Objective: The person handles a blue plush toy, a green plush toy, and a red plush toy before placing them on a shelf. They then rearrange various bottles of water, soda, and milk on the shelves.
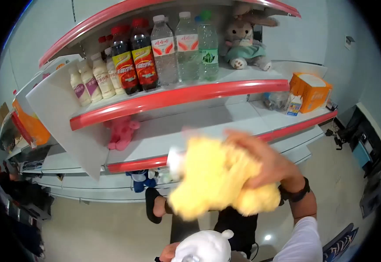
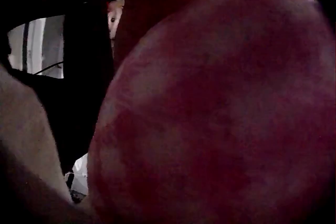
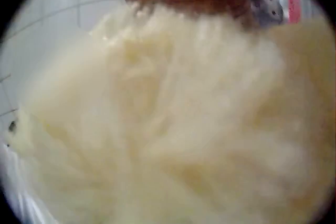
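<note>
My right hand (image 1: pixel 264 159) grips a fluffy yellow plush toy (image 1: pixel 208 174) from its right side, the toy blurred and held in front of the lower shelf. Pale yellow fur (image 3: pixel 173 119) fills most of the right wrist view and hides the fingers. A white plush toy (image 1: pixel 203 248) with a small round ear is low at the front, by my body. My left hand (image 1: pixel 168 252) holds it at its left side, with only part of the hand showing. A dark reddish surface (image 2: pixel 220 108) covers most of the left wrist view.
Several bottles (image 1: pixel 164 50) line the upper shelf (image 1: pixel 181 96), beside a grey rabbit plush (image 1: pixel 243 41). A pink plush (image 1: pixel 122 134) sits on the lower shelf (image 1: pixel 177 131), with an orange box (image 1: pixel 310 91) at its right end. A blue plush (image 1: pixel 141 180) lies lower down.
</note>
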The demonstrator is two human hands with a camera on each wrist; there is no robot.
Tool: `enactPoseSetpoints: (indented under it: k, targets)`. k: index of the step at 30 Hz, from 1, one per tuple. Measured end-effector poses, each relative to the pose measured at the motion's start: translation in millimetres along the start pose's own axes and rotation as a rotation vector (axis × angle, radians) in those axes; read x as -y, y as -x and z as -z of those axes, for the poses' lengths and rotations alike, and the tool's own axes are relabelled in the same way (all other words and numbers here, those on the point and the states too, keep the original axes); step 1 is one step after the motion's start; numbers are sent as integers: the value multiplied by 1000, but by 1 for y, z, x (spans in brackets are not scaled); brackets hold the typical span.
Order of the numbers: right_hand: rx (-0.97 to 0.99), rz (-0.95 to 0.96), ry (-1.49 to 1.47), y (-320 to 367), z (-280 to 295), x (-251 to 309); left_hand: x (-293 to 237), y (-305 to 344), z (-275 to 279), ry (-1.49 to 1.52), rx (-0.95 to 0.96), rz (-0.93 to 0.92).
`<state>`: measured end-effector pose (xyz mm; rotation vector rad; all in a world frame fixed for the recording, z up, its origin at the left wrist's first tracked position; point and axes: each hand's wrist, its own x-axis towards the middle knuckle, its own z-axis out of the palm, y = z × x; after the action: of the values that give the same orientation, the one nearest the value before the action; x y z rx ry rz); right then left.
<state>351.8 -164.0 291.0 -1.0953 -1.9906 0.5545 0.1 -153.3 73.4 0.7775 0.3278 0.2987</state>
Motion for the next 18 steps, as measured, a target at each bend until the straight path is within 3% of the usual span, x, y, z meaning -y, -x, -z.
enactPoseSetpoints:
  k: [2,4,8,9,11,14,16,18]
  targets:
    - [-438,18,-258,7,24,15,3,-9,-2,28,3,-4]
    - [-755,162,37,-3,61,4,4,-24,-6,50,13,-9]
    - [-1097,151,457,-50,134,-43,2,-54,-12,84,33,-8]
    - [-1087,156,459,-63,149,-58,0,-61,-13,90,36,-6]
    - [-1158,141,1053,-92,174,-79,-4,-70,-16,109,42,-17]
    - [-1127,48,995,-133,194,-95,-12,-75,-9,164,38,-40]
    - [-1100,106,938,-157,208,-107,-17,-74,-4,199,34,-52]
    - [-1053,187,1161,-184,215,-114,-24,-73,-1,234,22,-66]
